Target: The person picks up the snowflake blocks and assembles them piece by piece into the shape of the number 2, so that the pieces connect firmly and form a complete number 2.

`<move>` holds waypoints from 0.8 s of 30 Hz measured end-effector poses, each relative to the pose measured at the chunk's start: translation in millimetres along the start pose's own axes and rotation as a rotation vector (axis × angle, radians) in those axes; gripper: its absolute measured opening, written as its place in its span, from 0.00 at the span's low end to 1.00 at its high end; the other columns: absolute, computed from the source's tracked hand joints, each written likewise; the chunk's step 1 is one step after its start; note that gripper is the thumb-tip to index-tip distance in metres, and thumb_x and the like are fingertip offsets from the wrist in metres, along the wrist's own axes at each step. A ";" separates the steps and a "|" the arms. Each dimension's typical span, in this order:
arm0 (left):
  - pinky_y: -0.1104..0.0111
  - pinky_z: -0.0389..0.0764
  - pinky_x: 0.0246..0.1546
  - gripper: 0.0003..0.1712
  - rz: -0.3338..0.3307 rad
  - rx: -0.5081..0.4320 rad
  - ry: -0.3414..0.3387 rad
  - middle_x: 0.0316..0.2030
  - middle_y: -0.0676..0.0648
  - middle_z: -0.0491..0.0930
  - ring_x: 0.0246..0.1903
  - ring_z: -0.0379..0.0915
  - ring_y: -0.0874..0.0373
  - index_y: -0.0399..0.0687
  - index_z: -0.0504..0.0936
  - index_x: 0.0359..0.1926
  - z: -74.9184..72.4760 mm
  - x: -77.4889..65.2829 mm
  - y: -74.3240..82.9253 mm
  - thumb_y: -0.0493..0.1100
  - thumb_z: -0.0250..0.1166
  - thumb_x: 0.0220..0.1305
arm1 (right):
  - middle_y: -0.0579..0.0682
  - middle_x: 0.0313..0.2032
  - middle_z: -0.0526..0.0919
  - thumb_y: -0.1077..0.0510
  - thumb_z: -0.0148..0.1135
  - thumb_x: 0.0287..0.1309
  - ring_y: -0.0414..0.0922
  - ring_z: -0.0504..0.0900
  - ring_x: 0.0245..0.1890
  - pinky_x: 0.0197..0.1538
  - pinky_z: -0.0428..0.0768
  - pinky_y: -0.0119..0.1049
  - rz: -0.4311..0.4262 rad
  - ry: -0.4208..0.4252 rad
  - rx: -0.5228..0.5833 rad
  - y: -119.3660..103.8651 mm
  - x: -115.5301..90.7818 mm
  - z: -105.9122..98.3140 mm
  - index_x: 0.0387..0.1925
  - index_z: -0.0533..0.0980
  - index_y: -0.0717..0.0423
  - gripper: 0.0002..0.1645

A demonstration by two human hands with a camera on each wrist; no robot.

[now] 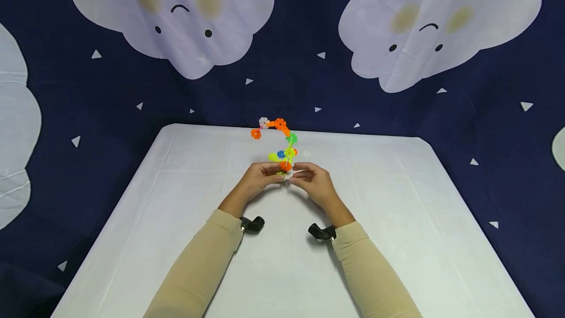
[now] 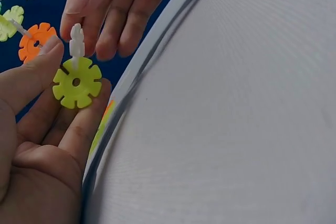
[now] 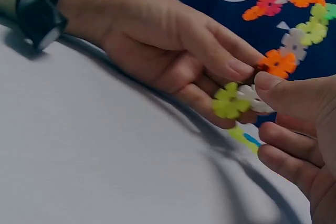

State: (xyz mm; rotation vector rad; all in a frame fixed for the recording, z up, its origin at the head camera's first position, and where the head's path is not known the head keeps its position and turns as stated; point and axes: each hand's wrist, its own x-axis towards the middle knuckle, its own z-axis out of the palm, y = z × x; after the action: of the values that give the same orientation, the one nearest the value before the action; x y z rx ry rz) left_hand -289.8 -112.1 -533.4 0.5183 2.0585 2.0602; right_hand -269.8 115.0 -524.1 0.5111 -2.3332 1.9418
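Bending over at the top like a hook, a bright chain of plastic flowers (image 1: 292, 138) sits between the two hands and goes up past their fingers. The left hand (image 1: 256, 180) pinches the chain near its bottom, with an orange flower (image 2: 37, 45) by the thumb and a yellow flower (image 2: 77, 85) in front of the fingers. The right hand (image 1: 316, 183) comes in from the other side, its thumb at the edge of a white flower (image 3: 254, 99); I can't tell if it is pinching. Just past the hands, some yellow-green and blue bits (image 1: 273, 157) lie on the white worktop (image 1: 384, 185), and a loose white piece (image 1: 306, 153) lies to the right.
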 end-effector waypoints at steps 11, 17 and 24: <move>0.66 0.84 0.52 0.21 -0.003 -0.047 0.064 0.54 0.40 0.85 0.51 0.82 0.52 0.31 0.82 0.62 1.3 0.8 0.2 0.32 0.70 0.71 | 0.61 0.60 0.81 0.61 0.72 0.67 0.59 0.75 0.62 0.66 0.73 0.49 0.059 0.171 -0.543 21.8 31.3 -21.3 0.60 0.80 0.66 0.23; 0.64 0.84 0.54 0.21 -0.008 -0.122 0.065 0.55 0.38 0.84 0.53 0.82 0.49 0.30 0.80 0.63 0.7 0.4 -0.5 0.30 0.69 0.71 | 0.63 0.67 0.76 0.61 0.65 0.73 0.62 0.68 0.68 0.72 0.64 0.51 0.061 0.121 -0.695 32.2 56.8 -21.8 0.69 0.74 0.66 0.27; 0.65 0.83 0.53 0.22 -0.007 -0.121 0.071 0.54 0.39 0.84 0.52 0.82 0.51 0.30 0.80 0.63 0.6 1.4 -1.3 0.30 0.69 0.71 | 0.59 0.56 0.85 0.65 0.66 0.71 0.57 0.78 0.59 0.65 0.73 0.49 0.090 0.127 -0.667 31.5 72.5 -21.2 0.61 0.81 0.63 0.19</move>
State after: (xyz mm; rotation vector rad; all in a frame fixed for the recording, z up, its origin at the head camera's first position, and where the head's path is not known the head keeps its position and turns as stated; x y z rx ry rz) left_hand -291.0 -111.0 -534.6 0.4225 1.9538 2.2125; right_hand -350.8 124.8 -531.0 0.2163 -2.7287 1.0562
